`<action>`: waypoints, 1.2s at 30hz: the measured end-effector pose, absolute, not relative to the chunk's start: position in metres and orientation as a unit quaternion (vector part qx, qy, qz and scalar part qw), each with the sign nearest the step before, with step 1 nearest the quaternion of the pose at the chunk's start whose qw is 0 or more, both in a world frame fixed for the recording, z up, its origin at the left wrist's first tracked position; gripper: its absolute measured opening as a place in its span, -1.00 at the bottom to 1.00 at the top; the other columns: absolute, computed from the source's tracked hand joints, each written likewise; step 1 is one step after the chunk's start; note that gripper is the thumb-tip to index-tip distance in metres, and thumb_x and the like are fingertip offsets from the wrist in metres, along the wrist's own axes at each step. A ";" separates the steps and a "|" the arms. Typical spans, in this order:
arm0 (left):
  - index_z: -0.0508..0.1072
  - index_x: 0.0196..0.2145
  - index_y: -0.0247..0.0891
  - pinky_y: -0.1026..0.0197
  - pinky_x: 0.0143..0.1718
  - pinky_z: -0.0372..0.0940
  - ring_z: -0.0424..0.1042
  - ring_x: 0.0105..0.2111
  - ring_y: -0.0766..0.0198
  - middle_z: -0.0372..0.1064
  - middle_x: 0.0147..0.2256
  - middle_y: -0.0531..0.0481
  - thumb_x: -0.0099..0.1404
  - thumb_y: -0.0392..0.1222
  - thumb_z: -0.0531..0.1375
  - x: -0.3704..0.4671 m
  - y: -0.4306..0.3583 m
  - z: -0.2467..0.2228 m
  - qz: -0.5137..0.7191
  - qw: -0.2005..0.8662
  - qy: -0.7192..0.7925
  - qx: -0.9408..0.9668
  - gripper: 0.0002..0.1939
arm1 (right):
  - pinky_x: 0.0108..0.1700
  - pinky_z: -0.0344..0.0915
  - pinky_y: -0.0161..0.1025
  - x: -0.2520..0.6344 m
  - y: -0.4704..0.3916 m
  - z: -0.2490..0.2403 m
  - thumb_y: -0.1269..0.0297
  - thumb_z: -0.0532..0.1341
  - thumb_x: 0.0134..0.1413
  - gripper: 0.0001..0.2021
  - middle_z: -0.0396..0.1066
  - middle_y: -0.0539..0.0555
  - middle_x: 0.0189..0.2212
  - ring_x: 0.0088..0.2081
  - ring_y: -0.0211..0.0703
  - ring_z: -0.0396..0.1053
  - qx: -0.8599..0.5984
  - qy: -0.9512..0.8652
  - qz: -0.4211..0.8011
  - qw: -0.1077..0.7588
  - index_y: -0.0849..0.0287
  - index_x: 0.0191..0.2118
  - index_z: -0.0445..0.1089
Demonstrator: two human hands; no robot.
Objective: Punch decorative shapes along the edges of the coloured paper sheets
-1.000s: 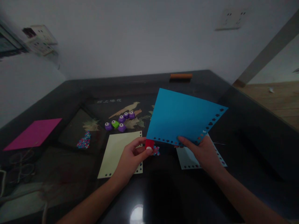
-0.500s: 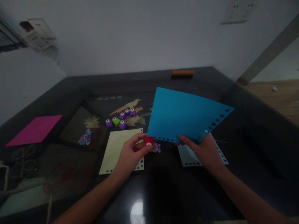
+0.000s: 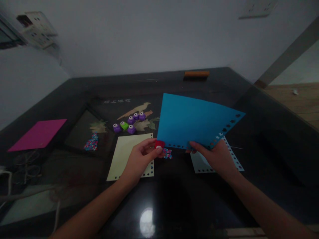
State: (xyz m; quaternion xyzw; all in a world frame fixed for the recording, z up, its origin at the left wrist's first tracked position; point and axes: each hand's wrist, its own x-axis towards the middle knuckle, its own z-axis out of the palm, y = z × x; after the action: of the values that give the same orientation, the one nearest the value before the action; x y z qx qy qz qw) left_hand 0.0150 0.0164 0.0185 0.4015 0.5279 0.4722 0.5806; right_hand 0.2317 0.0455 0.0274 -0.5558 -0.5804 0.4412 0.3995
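Note:
My left hand (image 3: 141, 157) grips a small red craft punch (image 3: 159, 145) between thumb and fingers, set at the near left corner of a blue sheet of paper (image 3: 194, 122). That sheet is held up by my right hand (image 3: 215, 156), thumb on top along its near edge. Small flower-shaped holes run along its near and right edges. Beneath my left hand lies a cream sheet (image 3: 122, 152) with punched holes on two sides. A pale punched sheet (image 3: 201, 164) is partly hidden under my right hand. Tiny coloured paper cutouts (image 3: 167, 153) lie below the punch.
Several purple punches (image 3: 131, 129) and one green punch (image 3: 124, 125) stand behind the cream sheet. A heap of cutouts (image 3: 91, 142) and a magenta sheet (image 3: 38, 135) lie to the left, near white cables (image 3: 9, 184). An orange-brown bar (image 3: 196, 74) sits at the table's back edge.
The blue sheet has shifted slightly left and its right side sits a little lower. The red punch stays at the sheet's corner, tilted slightly differently. The whole view has shifted slightly.

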 end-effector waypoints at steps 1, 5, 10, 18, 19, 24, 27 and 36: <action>0.46 -0.23 -0.32 0.23 -0.30 0.42 0.52 -0.44 0.27 0.54 -0.39 -0.02 0.05 -0.13 0.33 0.015 0.017 0.018 0.472 0.582 0.528 0.399 -0.67 | -0.41 0.44 -0.17 0.232 0.046 0.027 0.18 0.29 -0.13 -0.80 0.54 0.09 -0.51 -0.51 -0.06 0.51 -0.554 -0.576 0.447 0.403 0.22 -0.38 0.45; 0.46 -0.23 -0.32 0.21 -0.26 0.42 0.53 -0.42 0.26 0.55 -0.36 -0.04 0.05 -0.13 0.33 0.014 0.017 0.016 0.467 0.590 0.527 0.395 -0.67 | -0.43 0.45 -0.17 0.232 0.046 0.025 0.17 0.29 -0.12 -0.79 0.55 0.10 -0.48 -0.49 -0.04 0.51 -0.550 -0.580 0.446 0.403 0.21 -0.36 0.46; 0.47 -0.24 -0.32 0.17 -0.25 0.42 0.53 -0.40 0.22 0.54 -0.37 -0.06 0.05 -0.11 0.33 0.015 0.018 0.017 0.467 0.586 0.527 0.402 -0.67 | -0.41 0.45 -0.15 0.230 0.045 0.026 0.19 0.30 -0.10 -0.84 0.53 0.06 -0.53 -0.49 -0.01 0.51 -0.548 -0.591 0.420 0.417 0.15 -0.39 0.47; 0.47 -0.25 -0.33 0.22 -0.38 0.39 0.50 -0.45 0.22 0.52 -0.44 -0.04 0.07 -0.10 0.31 0.016 0.017 0.022 0.450 0.555 0.547 0.435 -0.69 | -0.46 0.45 -0.17 0.230 0.044 0.027 0.16 0.29 -0.09 -0.75 0.55 0.08 -0.45 -0.51 -0.04 0.50 -0.532 -0.599 0.426 0.421 0.17 -0.27 0.48; 0.47 -0.25 -0.32 0.24 -0.40 0.38 0.50 -0.44 0.23 0.52 -0.44 -0.04 0.07 -0.10 0.30 0.016 0.017 0.022 0.449 0.553 0.548 0.439 -0.69 | -0.45 0.45 -0.16 0.230 0.044 0.027 0.15 0.29 -0.09 -0.74 0.55 0.09 -0.44 -0.51 -0.04 0.50 -0.533 -0.598 0.429 0.418 0.18 -0.26 0.48; 0.46 -0.26 -0.30 0.25 -0.40 0.37 0.50 -0.40 0.23 0.52 -0.40 -0.05 0.09 -0.12 0.29 0.015 0.018 0.019 0.456 0.552 0.542 0.440 -0.73 | -0.44 0.44 -0.16 0.230 0.043 0.027 0.16 0.30 -0.10 -0.68 0.56 0.09 -0.35 -0.51 -0.07 0.50 -0.528 -0.595 0.434 0.422 0.14 -0.17 0.46; 0.46 -0.27 -0.30 0.23 -0.36 0.39 0.50 -0.38 0.23 0.52 -0.40 -0.03 0.10 -0.13 0.29 0.015 0.018 0.019 0.463 0.562 0.530 0.435 -0.74 | -0.47 0.44 -0.18 0.228 0.043 0.028 0.19 0.30 -0.11 -0.67 0.56 0.09 -0.34 -0.54 -0.08 0.49 -0.529 -0.594 0.429 0.428 0.15 -0.15 0.44; 0.45 -0.28 -0.29 0.21 -0.34 0.41 0.51 -0.37 0.22 0.52 -0.38 -0.04 0.07 -0.10 0.31 0.015 0.018 0.018 0.467 0.566 0.531 0.425 -0.71 | -0.45 0.43 -0.19 0.228 0.042 0.028 0.22 0.29 -0.10 -0.68 0.56 0.11 -0.32 -0.52 -0.08 0.50 -0.528 -0.596 0.435 0.420 0.16 -0.15 0.44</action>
State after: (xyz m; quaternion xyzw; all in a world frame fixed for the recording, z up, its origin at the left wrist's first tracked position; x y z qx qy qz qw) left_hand 0.0154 0.0177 0.0181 0.4248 0.5308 0.4667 0.5657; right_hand 0.2285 0.0423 0.0284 -0.5284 -0.5963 0.4347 0.4199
